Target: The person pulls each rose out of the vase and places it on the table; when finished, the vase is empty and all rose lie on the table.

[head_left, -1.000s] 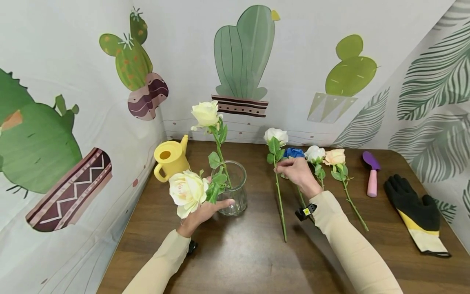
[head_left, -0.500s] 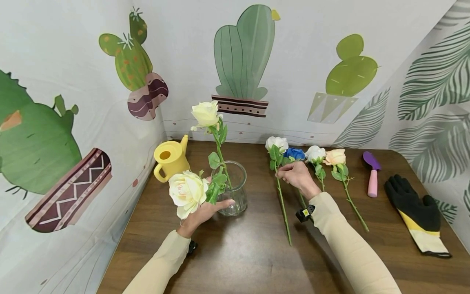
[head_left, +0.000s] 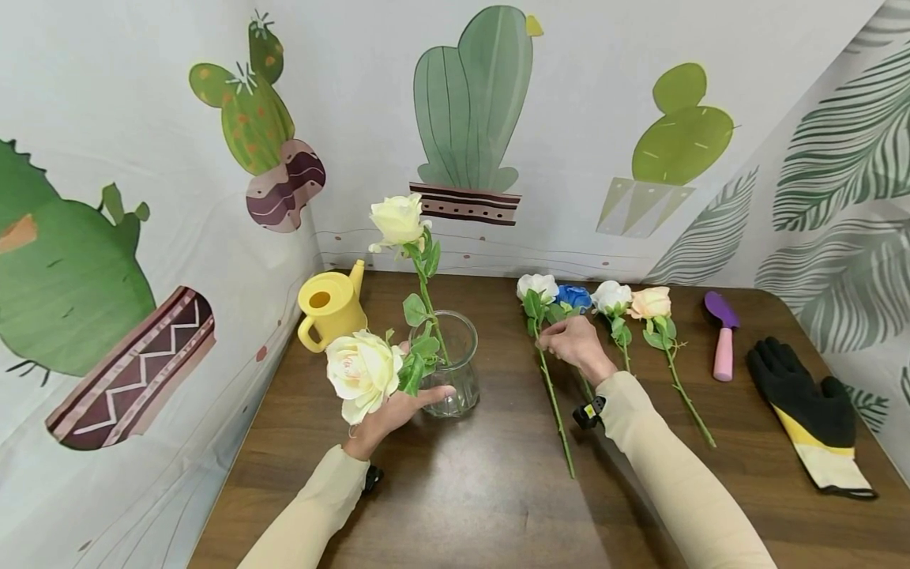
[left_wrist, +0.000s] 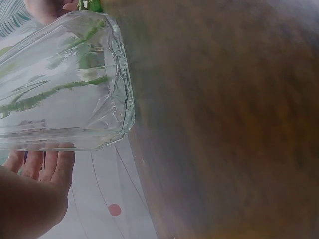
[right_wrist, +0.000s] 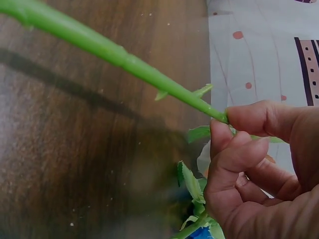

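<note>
My left hand [head_left: 394,407] holds the side of a clear glass vase [head_left: 460,389], its thumb across the front. In the left wrist view, the fingers [left_wrist: 61,169] of that hand lie along the glass. Two cream roses lean out of the vase: the taller rose [head_left: 398,220] stands up at the back, and the lower rose [head_left: 364,371] droops left over the hand. With thumb and fingertips, my right hand [head_left: 579,345] pinches the green stem [right_wrist: 124,59] of a white rose [head_left: 538,288]. Its stem slants toward the table's front, casting a shadow on the wood.
Beside that rose lie a blue rose [head_left: 573,297], another white rose [head_left: 611,296] and a peach rose [head_left: 650,303]. A yellow watering can [head_left: 334,304] stands back left. Far right are a purple-and-pink trowel [head_left: 723,340] and a black-and-yellow glove [head_left: 806,411] on the brown table [head_left: 469,506].
My right hand has come down and slightly right with the white rose, whose bloom now sits lower, beside the blue one. The left hand and the vase stay put.
</note>
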`<state>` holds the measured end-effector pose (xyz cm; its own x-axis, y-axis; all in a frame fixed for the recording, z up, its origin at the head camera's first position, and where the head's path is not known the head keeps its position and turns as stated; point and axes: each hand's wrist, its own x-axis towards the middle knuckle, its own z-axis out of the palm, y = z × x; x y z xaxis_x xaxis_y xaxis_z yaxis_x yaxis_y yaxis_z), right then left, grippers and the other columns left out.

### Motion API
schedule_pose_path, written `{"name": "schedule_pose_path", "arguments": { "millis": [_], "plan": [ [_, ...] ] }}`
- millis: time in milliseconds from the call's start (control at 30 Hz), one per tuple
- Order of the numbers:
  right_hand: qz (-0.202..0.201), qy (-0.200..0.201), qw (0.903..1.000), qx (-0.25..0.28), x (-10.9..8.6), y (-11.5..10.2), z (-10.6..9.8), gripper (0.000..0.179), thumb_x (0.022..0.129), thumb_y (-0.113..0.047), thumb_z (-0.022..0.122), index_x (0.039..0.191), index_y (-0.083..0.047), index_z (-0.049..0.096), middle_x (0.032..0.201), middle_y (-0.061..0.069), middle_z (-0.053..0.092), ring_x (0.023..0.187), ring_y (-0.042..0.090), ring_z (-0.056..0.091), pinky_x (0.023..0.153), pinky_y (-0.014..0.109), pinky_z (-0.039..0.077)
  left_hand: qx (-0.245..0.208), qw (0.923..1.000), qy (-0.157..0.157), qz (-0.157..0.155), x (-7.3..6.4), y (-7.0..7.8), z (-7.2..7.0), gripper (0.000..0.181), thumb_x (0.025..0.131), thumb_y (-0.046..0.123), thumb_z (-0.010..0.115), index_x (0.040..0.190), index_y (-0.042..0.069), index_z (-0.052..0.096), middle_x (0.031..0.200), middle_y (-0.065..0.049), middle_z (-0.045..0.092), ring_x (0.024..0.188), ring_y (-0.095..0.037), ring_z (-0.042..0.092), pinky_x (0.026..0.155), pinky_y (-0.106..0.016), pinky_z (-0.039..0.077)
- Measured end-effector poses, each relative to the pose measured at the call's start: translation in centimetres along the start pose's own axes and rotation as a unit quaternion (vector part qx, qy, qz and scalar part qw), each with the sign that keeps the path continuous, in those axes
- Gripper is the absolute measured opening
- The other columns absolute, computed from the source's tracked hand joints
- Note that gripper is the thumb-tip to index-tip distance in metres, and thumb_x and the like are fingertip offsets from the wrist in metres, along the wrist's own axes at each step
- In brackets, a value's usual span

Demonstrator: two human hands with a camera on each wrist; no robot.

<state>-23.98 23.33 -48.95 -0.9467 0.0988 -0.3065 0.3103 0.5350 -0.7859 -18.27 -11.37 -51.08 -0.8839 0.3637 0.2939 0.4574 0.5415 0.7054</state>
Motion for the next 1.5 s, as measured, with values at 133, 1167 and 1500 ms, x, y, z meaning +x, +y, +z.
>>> {"name": "schedule_pose_path", "arguments": {
  "millis": [133,1167,1500],
  "plan": [
    [-0.001,0.006,0.9999,-0.012,0.1,0.1,0.1,0.028,0.089,-0.009,0.079,0.113,0.005,0.082,0.068,-0.003,0.075,0.064,0.005,0.062,0.059,0.019,0.048,-0.069,0.9971,-0.019,-0.025,0.3,-0.1,0.1,0.072,0.091,0.031,0.091,0.154,0.017,0.059,0.153,-0.001,0.068,0.147,-0.017,0.059,0.125,-0.040,0.049],
    [-0.011,0.021,0.9965,-0.080,0.3,0.7,0.7,0.021,0.090,-0.013,0.081,0.107,-0.002,0.086,0.118,0.020,0.080,0.108,0.028,0.064,0.079,0.026,0.050,-0.149,0.9873,-0.032,-0.043,0.4,-0.1,0.1,0.067,0.091,0.018,0.089,0.152,0.018,0.060,0.152,-0.001,0.068,0.147,-0.016,0.058,0.124,-0.027,0.047],
    [-0.013,0.023,0.9952,-0.094,0.3,0.8,0.8,0.020,0.092,-0.016,0.081,0.106,-0.003,0.086,0.132,0.024,0.076,0.122,0.034,0.064,0.091,0.036,0.056,-0.100,0.9939,-0.020,-0.042,0.2,0.0,0.1,0.072,0.092,0.034,0.089,0.155,0.020,0.058,0.155,0.000,0.066,0.149,-0.018,0.056,0.126,-0.045,0.047]
  ]
}}
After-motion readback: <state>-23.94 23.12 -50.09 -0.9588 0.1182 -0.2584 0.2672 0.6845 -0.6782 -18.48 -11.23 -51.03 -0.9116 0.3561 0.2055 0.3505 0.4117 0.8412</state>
